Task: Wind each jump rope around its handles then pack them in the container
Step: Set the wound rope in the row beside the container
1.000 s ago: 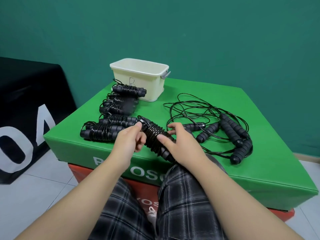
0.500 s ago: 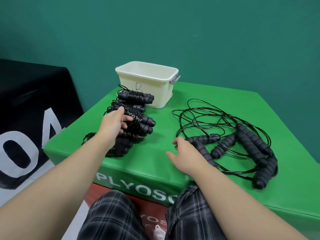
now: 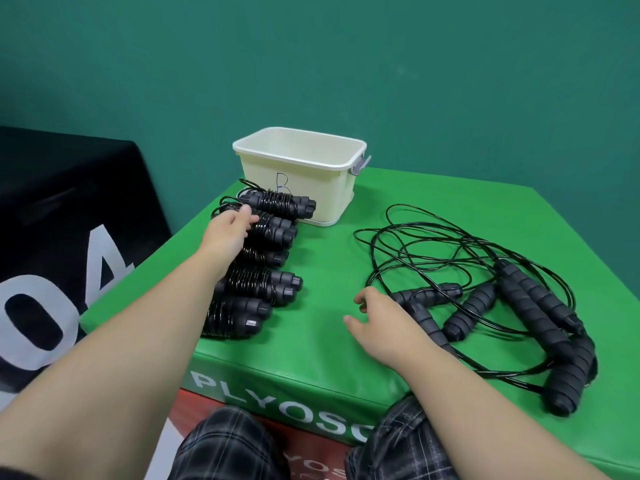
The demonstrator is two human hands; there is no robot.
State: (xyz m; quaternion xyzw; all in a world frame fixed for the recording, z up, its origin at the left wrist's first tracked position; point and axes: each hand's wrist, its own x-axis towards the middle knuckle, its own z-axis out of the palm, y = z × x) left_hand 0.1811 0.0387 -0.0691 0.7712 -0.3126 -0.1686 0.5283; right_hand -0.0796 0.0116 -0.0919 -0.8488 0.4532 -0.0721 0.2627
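Observation:
Several wound black jump ropes [image 3: 263, 285] lie in a row on the left of the green box, running back towards the cream container [image 3: 313, 188], which is marked "B" and stands open at the far edge. My left hand [image 3: 227, 233] reaches into that row and curls over one wound jump rope [image 3: 273, 228] near the back. Loose jump ropes [image 3: 485, 271] lie tangled on the right, their ribbed black handles [image 3: 533, 306] side by side. My right hand [image 3: 384, 318] hovers with fingers spread, holding nothing, just left of the nearest loose handle [image 3: 433, 294].
Everything sits on a green padded plyo box [image 3: 325, 344] stacked on a red one [image 3: 194, 410]. A black box [image 3: 69, 220] stands to the left and a teal wall rises behind. My knees in plaid trousers [image 3: 221, 445] are at the box's front edge.
My left hand carried the freshly wound rope from in front of me to the row at the left and further back. My right hand let go and moved towards the loose handles.

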